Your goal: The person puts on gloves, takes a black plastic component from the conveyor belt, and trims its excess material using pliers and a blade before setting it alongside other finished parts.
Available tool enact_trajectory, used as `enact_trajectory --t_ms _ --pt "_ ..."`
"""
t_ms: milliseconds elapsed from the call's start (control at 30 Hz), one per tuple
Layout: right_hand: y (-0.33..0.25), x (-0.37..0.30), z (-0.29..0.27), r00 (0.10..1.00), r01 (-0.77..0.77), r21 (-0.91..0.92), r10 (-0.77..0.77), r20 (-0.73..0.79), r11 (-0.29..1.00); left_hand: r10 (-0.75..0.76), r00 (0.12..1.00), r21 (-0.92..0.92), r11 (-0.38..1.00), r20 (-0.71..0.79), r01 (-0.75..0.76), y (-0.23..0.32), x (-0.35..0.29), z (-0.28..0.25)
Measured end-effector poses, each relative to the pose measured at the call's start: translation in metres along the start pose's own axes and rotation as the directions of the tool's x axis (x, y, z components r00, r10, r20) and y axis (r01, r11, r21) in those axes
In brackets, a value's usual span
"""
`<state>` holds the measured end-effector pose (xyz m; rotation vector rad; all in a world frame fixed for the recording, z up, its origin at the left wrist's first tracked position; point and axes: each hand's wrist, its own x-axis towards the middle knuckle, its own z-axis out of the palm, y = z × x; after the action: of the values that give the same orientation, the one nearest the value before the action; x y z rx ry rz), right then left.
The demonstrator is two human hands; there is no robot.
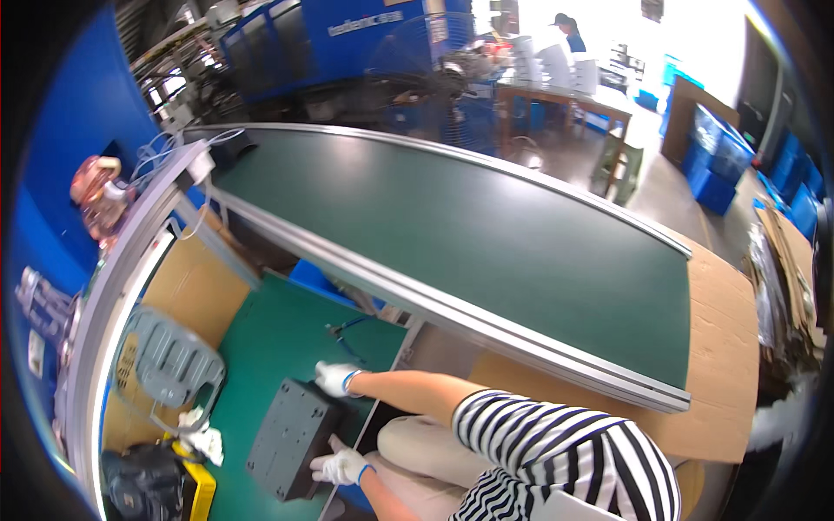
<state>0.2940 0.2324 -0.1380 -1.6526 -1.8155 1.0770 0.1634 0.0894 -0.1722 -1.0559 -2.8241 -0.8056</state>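
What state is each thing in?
Dark grey box: resting on green work surface.
Left hand: gloved, thumb spread, beside box.
Right hand: gloved, at box corner, grip unclear.
Strip light: lit.
Conveyor belt: running or stopped, cannot tell.
Cardboard sheet: flat at belt's end.

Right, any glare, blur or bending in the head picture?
Head view: background at upper right blown out, pale sheen on the green belt; far rail bows with fisheye distortion; corners black; left hand and right hand slightly soft, distinct from the dark box.

black-and-white striped top, beige trousers, white gloves with seemingly blue cuffs.
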Motion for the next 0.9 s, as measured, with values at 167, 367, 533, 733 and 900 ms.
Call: enact_trajectory --t_ms 167,367,533,733,900 --pt "-0.035 -0.052 -0.024 0.990 0.043 0.384 0.012 -0.140 0.923 0.010 0.999 -0.178 0.984 0.041 -0.003 -0.027 0.014 -0.017" --pt "-0.079 -0.134 -0.076 0.952 0.304 0.659 -0.192 -0.238 0.688 0.077 0.989 -0.461 0.878 -0.124 -0.126 -0.055 0.045 -0.090" --pt "-0.087 -0.200 -0.090 0.959 0.271 0.723 -0.239 -0.149 0.636 0.022 0.999 -0.867 0.498 0.041 0.025 -0.018 0.019 -0.156" --pt "-0.086 -0.238 -0.062 0.931 0.313 0.591 -0.364 -0.035 0.744 0.046 0.981 -0.812 0.569 0.187 0.128 -0.028 -0.007 -0.184" --pt "-0.085 -0.249 -0.068 0.918 0.328 0.609 -0.397 -0.023 0.722 0.077 0.993 -0.849 0.527 0.093 0.039 -0.029 -0.024 -0.178"
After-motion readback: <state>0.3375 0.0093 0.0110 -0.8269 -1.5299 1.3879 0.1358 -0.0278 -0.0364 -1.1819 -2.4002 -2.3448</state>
